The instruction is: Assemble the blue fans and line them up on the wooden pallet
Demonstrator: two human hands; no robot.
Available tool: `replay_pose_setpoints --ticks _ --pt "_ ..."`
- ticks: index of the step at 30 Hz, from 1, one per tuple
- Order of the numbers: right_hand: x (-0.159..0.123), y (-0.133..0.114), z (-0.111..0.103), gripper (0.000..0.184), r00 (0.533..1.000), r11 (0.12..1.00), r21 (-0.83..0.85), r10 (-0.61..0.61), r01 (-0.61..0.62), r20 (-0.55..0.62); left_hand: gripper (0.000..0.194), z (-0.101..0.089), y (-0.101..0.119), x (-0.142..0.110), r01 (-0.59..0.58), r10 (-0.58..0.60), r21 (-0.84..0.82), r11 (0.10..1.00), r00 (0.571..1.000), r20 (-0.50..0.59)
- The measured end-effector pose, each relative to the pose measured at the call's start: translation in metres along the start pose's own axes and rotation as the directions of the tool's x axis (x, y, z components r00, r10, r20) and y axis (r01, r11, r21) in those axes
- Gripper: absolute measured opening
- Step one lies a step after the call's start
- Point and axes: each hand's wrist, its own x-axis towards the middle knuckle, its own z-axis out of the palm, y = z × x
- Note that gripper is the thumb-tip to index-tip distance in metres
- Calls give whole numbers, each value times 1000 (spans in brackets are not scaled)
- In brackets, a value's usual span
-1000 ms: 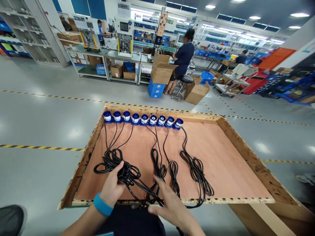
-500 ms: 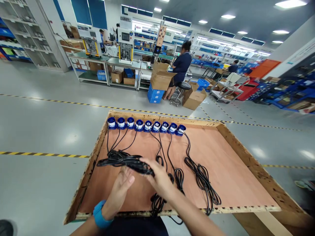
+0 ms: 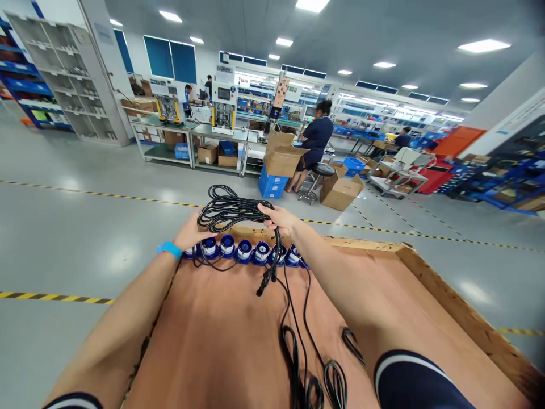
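Note:
Both my arms reach out over a wooden tray (image 3: pixel 430 284). My left hand (image 3: pixel 190 230), with a blue wristband, and my right hand (image 3: pixel 279 218) together hold up a bundle of coiled black cables (image 3: pixel 225 207) above a row of blue and white spools (image 3: pixel 242 250) at the tray's far edge. Both hands are closed on the bundle. Plug ends (image 3: pixel 266 281) dangle below my right hand. More black cables (image 3: pixel 310 375) run from the spools down the tray to loose coils near me.
The grey floor around the tray has yellow-black tape lines (image 3: pixel 51 296). Behind are workbenches with machines (image 3: pixel 223 108), cardboard boxes (image 3: pixel 340 190), a blue crate (image 3: pixel 272 184) and a person (image 3: pixel 315 139) at a stool. Shelving (image 3: pixel 72 74) stands at the left.
Both hands gathered the coiled cables from the near part of the tray, lifted them and carried them forward over the spools. The view has tilted up and moved closer.

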Motion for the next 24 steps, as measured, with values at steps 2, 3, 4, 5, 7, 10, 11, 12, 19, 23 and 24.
replay_pose_setpoints --ticks 2,3,4,5,7,10,11,12,19,23,24 --pt "30 -3 -13 23 995 992 -105 78 -72 56 109 -16 -15 24 49 -27 -97 994 976 218" --pt "44 -2 -18 24 990 980 -164 125 -112 70 106 -24 -24 34 95 -67 -82 992 953 294" --pt "58 1 -23 25 982 964 -219 172 -152 77 105 -31 -33 42 145 -123 -39 989 931 343" --pt "71 6 -26 26 973 945 -267 218 -190 77 103 -38 -42 50 187 -181 21 982 912 367" --pt "94 21 -30 29 955 906 -338 291 -255 60 97 -48 -60 63 227 -267 148 963 885 382" --pt "120 51 -34 34 933 863 -397 358 -313 43 86 -50 -86 77 233 -320 247 941 850 418" --pt "127 61 -36 36 925 846 -419 379 -331 34 83 -48 -94 80 228 -323 256 939 838 439" --pt "133 70 -38 39 916 825 -442 401 -351 22 81 -45 -100 83 222 -324 263 939 830 455" --pt "154 106 -60 60 835 590 -633 522 -502 -176 61 -16 -124 97 189 -424 466 865 771 475" --pt "140 109 -64 77 912 521 -779 381 -349 -154 53 -7 -131 100 159 -452 539 827 760 468" --pt "134 110 -63 81 950 474 -843 284 -253 -126 52 -7 -132 101 155 -450 542 826 760 469"
